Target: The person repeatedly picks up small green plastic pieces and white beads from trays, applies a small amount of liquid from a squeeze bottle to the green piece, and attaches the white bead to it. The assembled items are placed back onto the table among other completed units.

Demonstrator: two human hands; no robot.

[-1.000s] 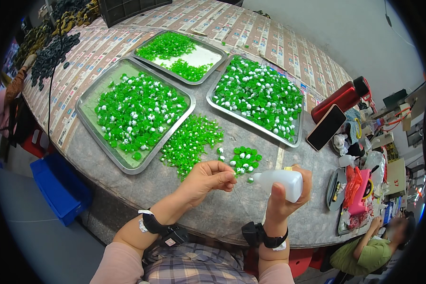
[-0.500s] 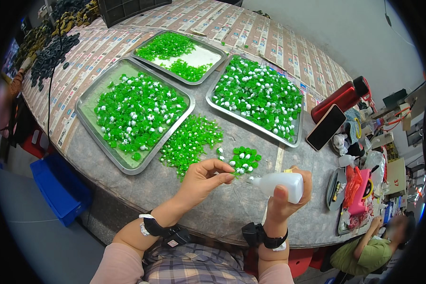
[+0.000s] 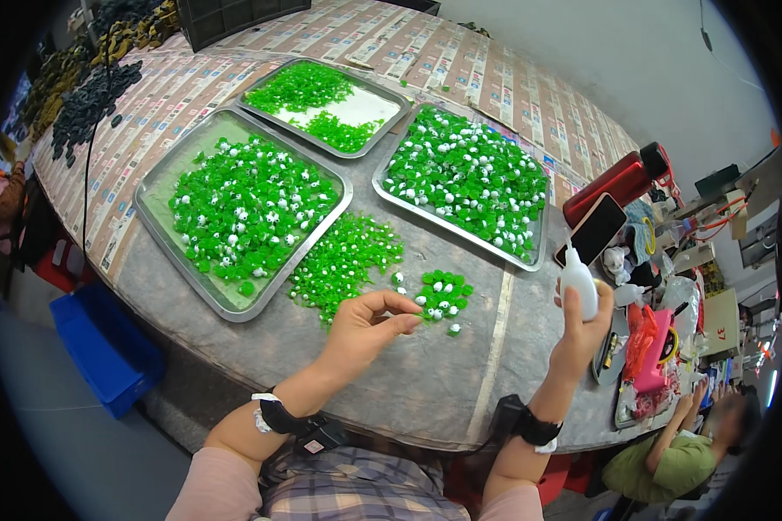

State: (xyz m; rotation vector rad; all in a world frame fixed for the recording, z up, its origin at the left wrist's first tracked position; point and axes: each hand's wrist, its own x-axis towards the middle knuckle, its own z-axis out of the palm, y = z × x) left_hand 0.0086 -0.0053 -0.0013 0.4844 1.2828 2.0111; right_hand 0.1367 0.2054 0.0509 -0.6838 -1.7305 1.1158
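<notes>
Between thumb and forefinger, my left hand (image 3: 365, 334) pinches a small green piece (image 3: 418, 318), mostly covered by the fingertips. Just beyond it lies a small cluster of green pieces with white balls (image 3: 443, 295). My right hand (image 3: 580, 334) is wrapped round a white squeeze bottle (image 3: 579, 282), held upright off the table with its narrow nozzle pointing up. A loose heap of small green pieces (image 3: 347, 260) spreads on the table past my left hand. Two metal trays, one at left (image 3: 154, 187) and one at right (image 3: 460, 227), hold many green pieces with white balls.
A third metal tray (image 3: 369, 108) with plain green pieces stands farther back. On the right are a phone (image 3: 598, 227), a red flask (image 3: 613, 187) and a pink container (image 3: 654, 352). A blue bin (image 3: 104, 347) stands at lower left. A person in green (image 3: 669, 456) sits at right.
My right hand has moved right with the bottle and turned it from lying sideways to nozzle up. A green piece with a white ball now lies near my left fingertips. My left hand barely moved.
</notes>
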